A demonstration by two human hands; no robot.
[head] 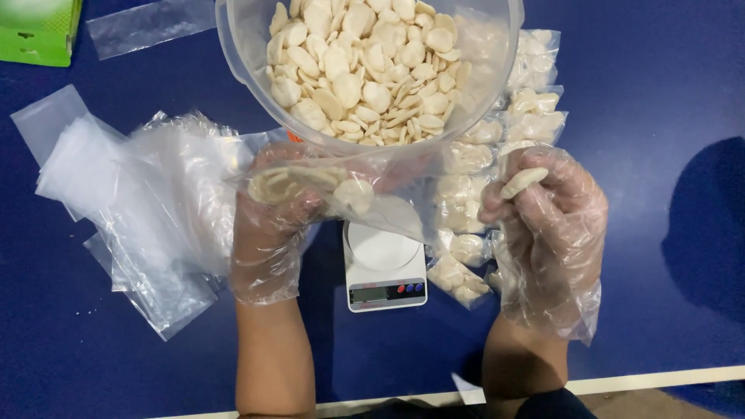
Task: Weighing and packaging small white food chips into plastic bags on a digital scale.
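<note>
Both my hands wear loose clear plastic gloves. My left hand holds a small clear plastic bag with a few pale oval chips inside, just above a small white digital scale. My right hand pinches one pale oval chip between its fingertips, to the right of the bag. A big translucent bowl heaped with the same pale chips stands right behind the bag.
A row of filled small chip bags lies between the scale and my right hand, reaching up past the bowl. A loose pile of empty clear bags lies on the left of the blue table. A green box sits top left.
</note>
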